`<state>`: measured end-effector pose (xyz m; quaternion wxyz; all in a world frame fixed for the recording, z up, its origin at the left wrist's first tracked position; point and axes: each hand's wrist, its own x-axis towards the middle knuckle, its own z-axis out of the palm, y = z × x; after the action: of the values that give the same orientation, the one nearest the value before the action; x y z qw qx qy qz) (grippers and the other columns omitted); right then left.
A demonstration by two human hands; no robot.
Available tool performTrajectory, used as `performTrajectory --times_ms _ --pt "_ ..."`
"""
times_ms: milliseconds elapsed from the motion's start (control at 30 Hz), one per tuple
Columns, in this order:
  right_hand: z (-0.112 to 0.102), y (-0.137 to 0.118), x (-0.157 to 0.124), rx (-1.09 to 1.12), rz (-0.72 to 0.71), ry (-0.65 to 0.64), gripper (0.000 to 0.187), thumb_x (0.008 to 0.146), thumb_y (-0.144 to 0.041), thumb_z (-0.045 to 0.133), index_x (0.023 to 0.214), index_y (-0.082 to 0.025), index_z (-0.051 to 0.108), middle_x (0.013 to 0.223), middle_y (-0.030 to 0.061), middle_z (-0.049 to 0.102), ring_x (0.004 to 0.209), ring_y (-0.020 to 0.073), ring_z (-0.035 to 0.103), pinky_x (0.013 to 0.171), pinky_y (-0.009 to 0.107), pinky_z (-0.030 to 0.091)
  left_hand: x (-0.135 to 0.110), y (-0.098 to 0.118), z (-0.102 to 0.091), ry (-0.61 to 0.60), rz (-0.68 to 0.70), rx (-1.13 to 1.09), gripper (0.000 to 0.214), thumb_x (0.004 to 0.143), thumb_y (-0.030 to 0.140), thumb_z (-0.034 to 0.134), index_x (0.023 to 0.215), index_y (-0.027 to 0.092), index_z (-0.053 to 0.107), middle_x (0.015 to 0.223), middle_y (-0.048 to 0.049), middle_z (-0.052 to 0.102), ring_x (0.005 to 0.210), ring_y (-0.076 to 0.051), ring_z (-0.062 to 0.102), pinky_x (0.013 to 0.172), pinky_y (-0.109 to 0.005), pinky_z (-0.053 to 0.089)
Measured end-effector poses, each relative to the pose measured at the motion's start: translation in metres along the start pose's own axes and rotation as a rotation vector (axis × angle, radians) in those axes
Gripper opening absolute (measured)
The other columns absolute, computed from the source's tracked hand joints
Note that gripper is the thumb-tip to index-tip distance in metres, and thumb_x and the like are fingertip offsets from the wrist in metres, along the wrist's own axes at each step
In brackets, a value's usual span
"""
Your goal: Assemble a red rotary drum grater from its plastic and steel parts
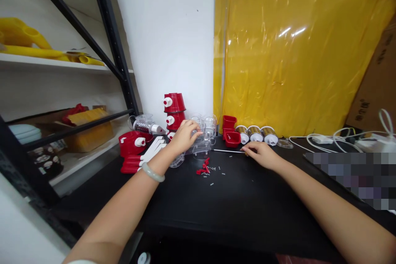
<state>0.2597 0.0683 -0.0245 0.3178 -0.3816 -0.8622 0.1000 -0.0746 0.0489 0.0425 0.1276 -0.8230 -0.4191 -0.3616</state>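
Note:
My left hand [186, 133] is closed on a clear plastic housing [201, 147] in the middle of the table, thumb and fingers at its upper part. More clear plastic cups [210, 121] stand just behind it. My right hand [260, 153] pinches the near end of a screwdriver [228, 151]; its thin metal shaft points left toward the housing, and its handle is mostly hidden by the fingers. In front of the housing lie small red plastic pieces [203, 167] and several loose screws [212, 184].
Stacked red bases [175, 103] with white knobs stand at the wall. A red ring-shaped part [128, 143] and red-and-white handles [151, 150] lie left. Behind my right hand are red hoppers [232, 139] and metal grater drums [255, 134]. White cables [337, 137] lie right; a black shelf frame [113, 29] rises left.

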Motion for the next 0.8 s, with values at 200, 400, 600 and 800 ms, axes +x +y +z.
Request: performTrajectory --times_ms 200,400,600,800 --pt "0.000 0.000 0.000 -0.012 -0.002 0.007 0.039 0.094 -0.046 0.043 0.077 -0.020 0.068 0.078 0.0050 0.070 0.073 0.0188 0.063 0.069 0.031 0.046 0.004 0.008 -0.020 0.068 0.019 -0.035 0.017 0.092 0.033 0.055 0.085 0.019 0.061 0.097 -0.0062 0.065 0.099 -0.024 0.053 0.093 -0.041 0.042" --pt "-0.004 0.004 -0.002 0.067 0.044 0.122 0.037 0.092 -0.049 0.046 0.099 -0.020 0.068 0.084 0.0064 0.069 0.077 0.0206 0.063 0.074 0.035 0.050 0.017 0.026 -0.036 0.490 -0.223 -0.533 0.022 0.084 0.040 0.064 0.078 0.019 0.059 0.093 -0.0041 0.063 0.094 -0.020 0.058 0.092 -0.039 0.046" --pt "0.013 0.001 -0.001 0.331 -0.063 0.261 0.071 0.086 -0.059 0.054 0.144 -0.025 0.032 0.116 0.0123 0.055 0.102 0.0241 0.059 0.085 0.044 0.053 0.009 0.052 -0.005 0.562 -0.800 -1.306 0.043 0.064 0.050 0.080 0.073 0.018 0.053 0.077 0.0022 0.057 0.071 -0.012 0.055 0.065 -0.028 0.055" --pt "0.028 -0.031 -0.004 0.403 -0.281 0.236 0.102 0.073 -0.061 0.071 0.150 -0.032 0.010 0.129 0.0140 0.045 0.106 0.0263 0.059 0.089 0.050 0.053 -0.015 0.063 0.029 0.418 -0.867 -1.336 0.047 0.061 0.052 0.082 0.069 0.016 0.052 0.078 0.0001 0.055 0.076 -0.013 0.056 0.060 -0.028 0.055"
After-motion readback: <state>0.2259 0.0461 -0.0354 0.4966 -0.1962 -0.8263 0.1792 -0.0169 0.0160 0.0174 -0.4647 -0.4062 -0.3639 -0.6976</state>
